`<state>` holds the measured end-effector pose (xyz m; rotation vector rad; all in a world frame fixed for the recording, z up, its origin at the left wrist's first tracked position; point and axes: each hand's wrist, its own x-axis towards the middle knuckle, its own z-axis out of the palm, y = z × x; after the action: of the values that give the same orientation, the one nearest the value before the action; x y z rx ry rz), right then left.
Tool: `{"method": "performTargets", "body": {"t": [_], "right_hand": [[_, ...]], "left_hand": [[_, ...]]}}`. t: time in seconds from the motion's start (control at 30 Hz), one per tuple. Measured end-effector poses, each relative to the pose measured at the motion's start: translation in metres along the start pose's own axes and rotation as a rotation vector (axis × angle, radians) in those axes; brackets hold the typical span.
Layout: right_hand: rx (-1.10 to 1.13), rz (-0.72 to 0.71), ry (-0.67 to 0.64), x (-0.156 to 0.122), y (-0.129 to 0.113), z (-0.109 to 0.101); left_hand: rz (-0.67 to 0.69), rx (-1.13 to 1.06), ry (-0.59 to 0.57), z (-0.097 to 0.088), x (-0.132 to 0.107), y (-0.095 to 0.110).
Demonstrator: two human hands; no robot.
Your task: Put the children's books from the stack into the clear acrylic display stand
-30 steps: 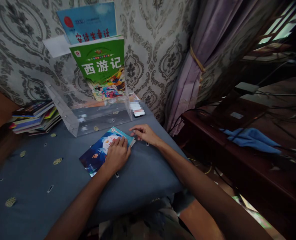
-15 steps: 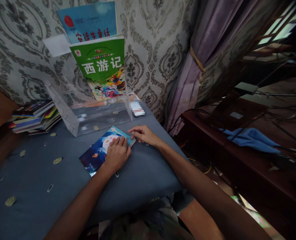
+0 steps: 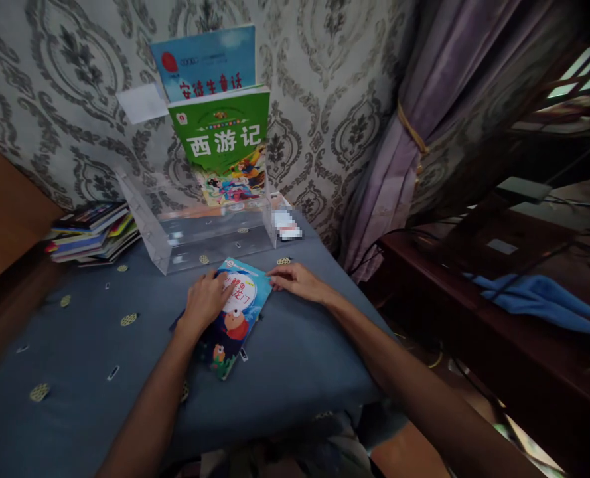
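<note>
Table (image 3: 93, 405), one, under a blue-grey patterned cover: it is carrying the work in its right half, between near and far edges. Picture book (image 3: 249, 307), one, blue cover: it is lying at a slant there, its top toward the far edge. Left hand (image 3: 205, 299): it is lying palm down over the book's left part, fingers bent; whether they are gripping cannot be told. Right hand (image 3: 297, 282): thumb and fingertips are pinching the book's upper right corner. Handling, as judged: the left should be pressing lightly and evenly while the right is guiding the corner gently, so that the cover is not creasing. Surroundings: damask-patterned wall (image 3: 319, 86), rising behind the far edge; purple curtain (image 3: 381, 192), hanging tied beyond the right edge; dark red bench (image 3: 514, 358), standing past that edge and bearing a blue cloth (image 3: 538, 305); clear stand (image 3: 215, 255), sitting toward the far edge and holding a green book (image 3: 222, 133) before a blue book (image 3: 210, 60); book stack (image 3: 93, 232), lying unevenly at the far left corner; white card (image 3: 140, 103), showing at the stand's upper left; pixelated item (image 3: 289, 224), lying near the far right corner. In the way: the stand's front lip is rising just beyond the picture book's top, and the left hand is covering part of the title.
</note>
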<state>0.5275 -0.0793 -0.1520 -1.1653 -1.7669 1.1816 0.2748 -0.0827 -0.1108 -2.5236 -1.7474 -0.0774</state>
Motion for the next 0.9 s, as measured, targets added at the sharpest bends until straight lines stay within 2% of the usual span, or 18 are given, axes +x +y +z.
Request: {"method": "performTargets", "body": {"t": [0.13, 0.27, 0.4, 0.5, 0.63, 0.9], "right_hand": [[-0.244, -0.073, 0.145, 0.008, 0.002, -0.003], [-0.436, -0.095, 0.155, 0.021, -0.001, -0.003], [-0.679, -0.131, 0.153, 0.032, -0.008, 0.014], [-0.804, -0.197, 0.122, 0.033, -0.014, 0.034], [-0.802, -0.229, 0.066, 0.030, -0.011, 0.045], [-0.745, -0.162, 0.121, 0.024, 0.010, 0.031]], "left_hand": [[-0.094, 0.004, -0.013, -0.004, 0.001, -0.008], [-0.155, -0.039, 0.005, -0.001, 0.005, -0.008], [-0.077, -0.022, 0.077, 0.004, 0.007, -0.007], [-0.022, -0.045, 0.055, 0.006, 0.008, -0.007], [-0.029, -0.035, 0.023, 0.007, 0.009, -0.006], [-0.016, -0.053, 0.043, 0.010, 0.007, -0.010]]}}
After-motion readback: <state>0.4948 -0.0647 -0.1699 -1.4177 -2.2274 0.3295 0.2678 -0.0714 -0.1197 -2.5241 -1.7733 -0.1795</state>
